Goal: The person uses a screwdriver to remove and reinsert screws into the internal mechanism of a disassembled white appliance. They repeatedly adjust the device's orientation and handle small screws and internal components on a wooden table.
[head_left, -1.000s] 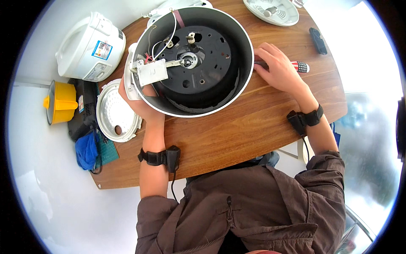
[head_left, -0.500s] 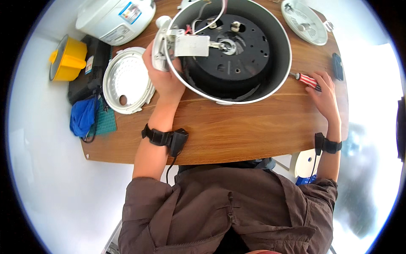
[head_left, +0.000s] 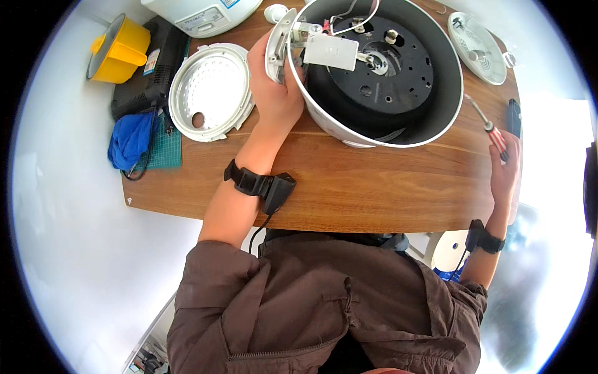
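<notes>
A rice cooker body (head_left: pixel 450 93) lies with its open underside toward me, showing a round black inner base (head_left: pixel 405 81), loose wires and a white rectangular plate (head_left: pixel 331 51). My left hand (head_left: pixel 274 93) is closed around the white side piece (head_left: pixel 280 47) at the cooker's left rim, with the thumb inside the rim. At the right side of the table my right hand (head_left: pixel 506 168) grips a screwdriver (head_left: pixel 496 138) by its red, white and dark handle. Its metal shaft points up and left toward the cooker's wall, apart from it.
Left of the cooker lies a white dimpled round cover (head_left: pixel 212 93). Beyond it stand a white appliance (head_left: pixel 199 15), a black case (head_left: pixel 134 87) and a yellow pot (head_left: pixel 128 53). A blue cloth (head_left: pixel 131 140) rests on a green mat (head_left: pixel 165 149). A pale oval cover (head_left: pixel 483 53) lies far right.
My right hand has drawn the screwdriver back toward me and away from the cooker, so more of its shaft shows. My left hand keeps its grip; the whole view has shifted slightly.
</notes>
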Demonstrator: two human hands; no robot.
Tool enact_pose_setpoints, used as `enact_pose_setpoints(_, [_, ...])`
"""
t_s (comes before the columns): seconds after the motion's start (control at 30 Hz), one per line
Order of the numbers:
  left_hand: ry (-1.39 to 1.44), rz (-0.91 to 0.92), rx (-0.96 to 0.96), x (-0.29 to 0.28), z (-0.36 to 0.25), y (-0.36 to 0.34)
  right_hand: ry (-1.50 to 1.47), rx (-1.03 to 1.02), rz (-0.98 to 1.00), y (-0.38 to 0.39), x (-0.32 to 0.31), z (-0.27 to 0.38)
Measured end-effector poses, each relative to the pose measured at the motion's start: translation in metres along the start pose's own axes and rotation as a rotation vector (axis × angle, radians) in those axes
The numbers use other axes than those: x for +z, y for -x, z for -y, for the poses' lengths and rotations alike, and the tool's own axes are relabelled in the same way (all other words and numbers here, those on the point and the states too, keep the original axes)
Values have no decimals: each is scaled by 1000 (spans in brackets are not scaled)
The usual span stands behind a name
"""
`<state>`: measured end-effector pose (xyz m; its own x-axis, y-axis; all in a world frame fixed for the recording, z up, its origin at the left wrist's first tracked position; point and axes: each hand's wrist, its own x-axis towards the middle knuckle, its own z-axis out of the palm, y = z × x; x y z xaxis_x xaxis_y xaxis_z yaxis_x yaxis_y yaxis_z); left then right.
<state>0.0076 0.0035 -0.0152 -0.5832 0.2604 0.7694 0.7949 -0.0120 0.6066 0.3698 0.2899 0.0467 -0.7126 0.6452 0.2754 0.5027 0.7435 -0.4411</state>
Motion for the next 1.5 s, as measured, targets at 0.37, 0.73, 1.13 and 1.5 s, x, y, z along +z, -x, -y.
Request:
enact_pose_setpoints(0.37, [-57, -4, 113, -4, -2, -9, -82, -390, -117, -1, -18, 90])
enact_pose_setpoints(0.73, [-37, 16, 60, -7, 6, -7, -14, -502, -7, -17, -15, 179])
enact_pose_setpoints(1.13, [171, 28, 30, -2, -15, -24, 78, -529, 22, -27, -6, 214])
enact_pose_setpoints(1.5, [36, 0, 71, -2, -9, -16, 112, -574, 40, -36, 8, 228])
